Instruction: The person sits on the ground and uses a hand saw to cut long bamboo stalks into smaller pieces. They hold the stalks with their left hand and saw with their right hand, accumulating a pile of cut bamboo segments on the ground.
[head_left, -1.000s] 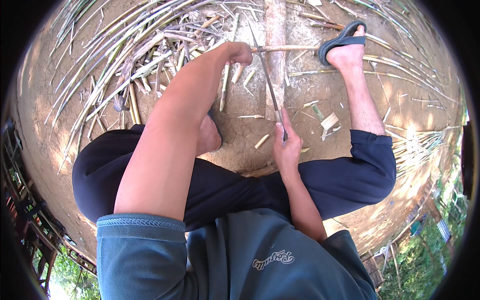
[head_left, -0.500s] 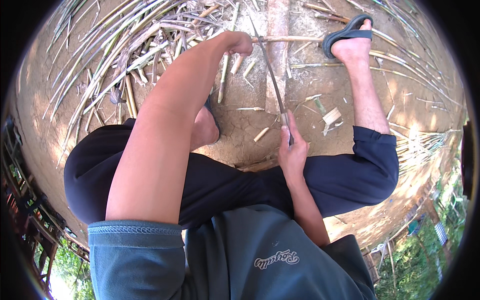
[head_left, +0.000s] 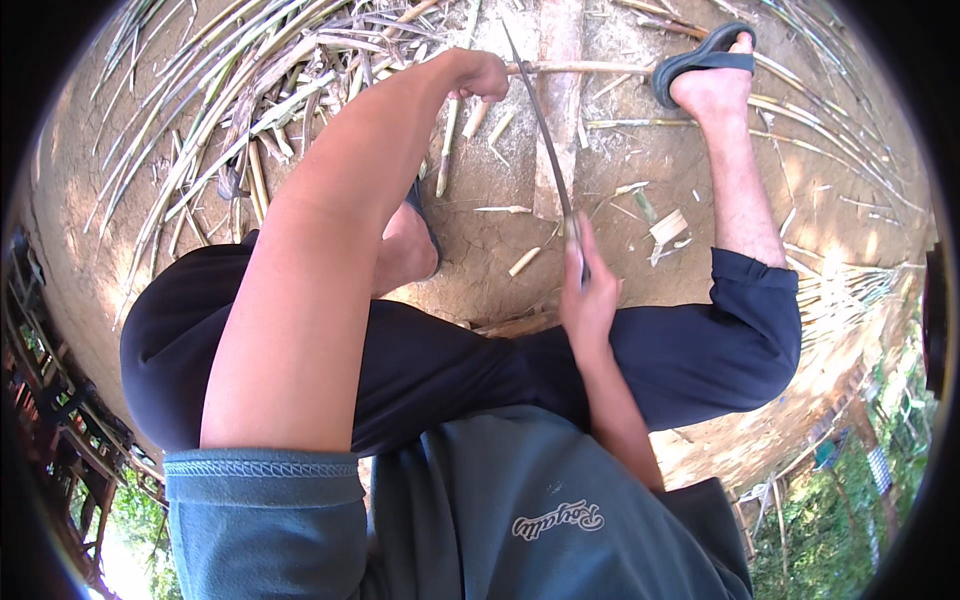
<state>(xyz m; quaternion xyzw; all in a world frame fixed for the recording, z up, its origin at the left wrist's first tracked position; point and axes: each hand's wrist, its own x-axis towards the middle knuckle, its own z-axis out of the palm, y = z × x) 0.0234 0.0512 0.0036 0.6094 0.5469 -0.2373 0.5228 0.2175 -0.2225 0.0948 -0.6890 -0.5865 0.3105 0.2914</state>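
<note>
My left hand (head_left: 478,76) is stretched forward and closed around a thin pale cane stick (head_left: 590,68) that lies across a flat wooden block (head_left: 558,110) on the earth floor. The stick's far end lies beside my sandalled foot (head_left: 706,72). My right hand (head_left: 588,290) sits near my knee, gripping the handle of a long narrow knife (head_left: 540,120). The blade runs up and away to meet the stick just right of my left hand.
Long dry cane stalks (head_left: 230,110) are heaped across the upper left and strewn at the right. Cut stubs and chips (head_left: 668,226) litter the cracked earth between my legs. Green plants and a wooden frame edge the lower rim.
My left hand and the stick have shifted slightly up and right, and the knife blade has swung with them over the block. My right hand has stayed near the knee.
</note>
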